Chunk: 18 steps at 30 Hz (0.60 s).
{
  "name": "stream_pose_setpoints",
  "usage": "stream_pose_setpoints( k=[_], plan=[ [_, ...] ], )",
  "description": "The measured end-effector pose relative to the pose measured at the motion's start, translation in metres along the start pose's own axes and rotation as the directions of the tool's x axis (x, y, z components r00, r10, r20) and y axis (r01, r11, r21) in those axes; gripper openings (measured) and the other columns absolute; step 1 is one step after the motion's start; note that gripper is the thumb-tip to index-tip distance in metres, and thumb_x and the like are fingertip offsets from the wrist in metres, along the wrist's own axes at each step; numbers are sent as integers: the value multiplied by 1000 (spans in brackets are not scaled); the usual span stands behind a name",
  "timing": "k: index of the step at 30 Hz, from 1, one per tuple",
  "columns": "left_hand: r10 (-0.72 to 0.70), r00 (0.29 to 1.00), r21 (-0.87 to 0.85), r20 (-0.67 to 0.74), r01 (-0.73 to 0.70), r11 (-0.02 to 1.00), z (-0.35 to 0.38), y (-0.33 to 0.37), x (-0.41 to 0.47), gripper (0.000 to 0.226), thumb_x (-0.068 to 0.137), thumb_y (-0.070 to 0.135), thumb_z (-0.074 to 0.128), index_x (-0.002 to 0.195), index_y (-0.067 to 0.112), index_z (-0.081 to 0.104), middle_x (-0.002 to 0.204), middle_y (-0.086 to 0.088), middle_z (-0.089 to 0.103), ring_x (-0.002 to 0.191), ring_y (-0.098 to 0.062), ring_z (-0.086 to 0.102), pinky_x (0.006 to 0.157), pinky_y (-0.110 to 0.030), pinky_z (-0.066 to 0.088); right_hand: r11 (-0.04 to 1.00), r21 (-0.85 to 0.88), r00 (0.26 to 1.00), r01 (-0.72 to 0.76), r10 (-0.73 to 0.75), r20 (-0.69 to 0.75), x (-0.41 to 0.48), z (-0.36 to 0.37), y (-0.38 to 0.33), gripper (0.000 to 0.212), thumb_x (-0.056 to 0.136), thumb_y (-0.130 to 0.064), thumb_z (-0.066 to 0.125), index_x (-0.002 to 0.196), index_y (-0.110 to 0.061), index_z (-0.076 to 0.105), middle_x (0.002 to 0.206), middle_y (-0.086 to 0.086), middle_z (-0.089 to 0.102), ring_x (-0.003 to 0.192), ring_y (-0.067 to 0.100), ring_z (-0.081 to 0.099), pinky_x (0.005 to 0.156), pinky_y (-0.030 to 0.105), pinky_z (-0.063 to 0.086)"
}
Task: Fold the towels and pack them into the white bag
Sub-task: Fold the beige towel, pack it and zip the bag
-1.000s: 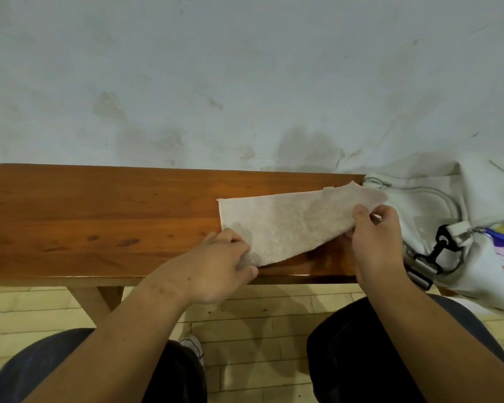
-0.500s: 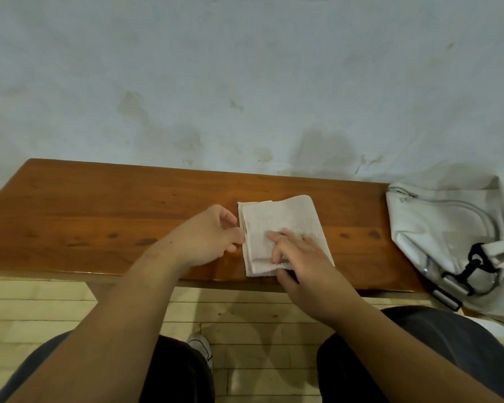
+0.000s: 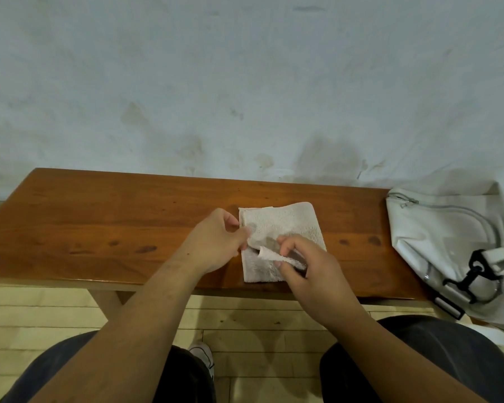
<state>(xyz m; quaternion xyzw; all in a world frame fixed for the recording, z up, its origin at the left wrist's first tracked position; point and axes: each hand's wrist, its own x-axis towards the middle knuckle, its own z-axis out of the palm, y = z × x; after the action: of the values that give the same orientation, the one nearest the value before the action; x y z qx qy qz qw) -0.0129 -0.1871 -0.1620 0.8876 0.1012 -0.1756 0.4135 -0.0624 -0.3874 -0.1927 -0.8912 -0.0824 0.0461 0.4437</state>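
Observation:
A small off-white towel, folded to a rough square, lies on the wooden bench near its front edge. My left hand pinches the towel's left edge between thumb and fingers. My right hand pinches a loose corner of the top layer and lifts it off the layer below. The white bag sits at the bench's right end, with a grey zipper and a black clip on its strap; its right part is cut off by the frame.
A stained pale wall rises right behind the bench. Below the bench's front edge are a light wooden floor, my knees in dark trousers and a white shoe. A bench leg slants down at the left.
The towel, stretched out between both hands a second ago, now lies folded on the bench. My right hand went from pressing it flat to pinching up a corner. The view shifted left.

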Motion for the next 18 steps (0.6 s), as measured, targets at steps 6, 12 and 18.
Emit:
stream_pose_setpoints(
  k=[6,12,18],
  plan=[
    [-32,999,-110,35,36,993,1,2,3,31,95,48,62,113,25,50,74,8,76,61,-5,66,61,-24,55,999,12,999,39,-39,25,0,-1,3,21,95,-18,67,94,-37,57,113,-23,58,109,-18,48,84,5,47],
    [103,995,-78,10,-101,992,6,-2,6,21,95,36,67,111,38,54,112,12,63,87,-9,69,75,-27,62,990,-83,989,117,-109,98,0,-1,7,16,95,-20,66,96,-35,59,128,-26,55,122,-17,39,100,8,36],
    [187,982,49,1,-187,981,9,-8,11,19,97,28,64,109,43,65,118,13,61,97,2,57,69,-9,37,895,-417,986,156,-114,123,2,3,13,35,90,-60,62,120,-44,54,155,-22,33,149,-3,11,127,36,-2]
  ],
)
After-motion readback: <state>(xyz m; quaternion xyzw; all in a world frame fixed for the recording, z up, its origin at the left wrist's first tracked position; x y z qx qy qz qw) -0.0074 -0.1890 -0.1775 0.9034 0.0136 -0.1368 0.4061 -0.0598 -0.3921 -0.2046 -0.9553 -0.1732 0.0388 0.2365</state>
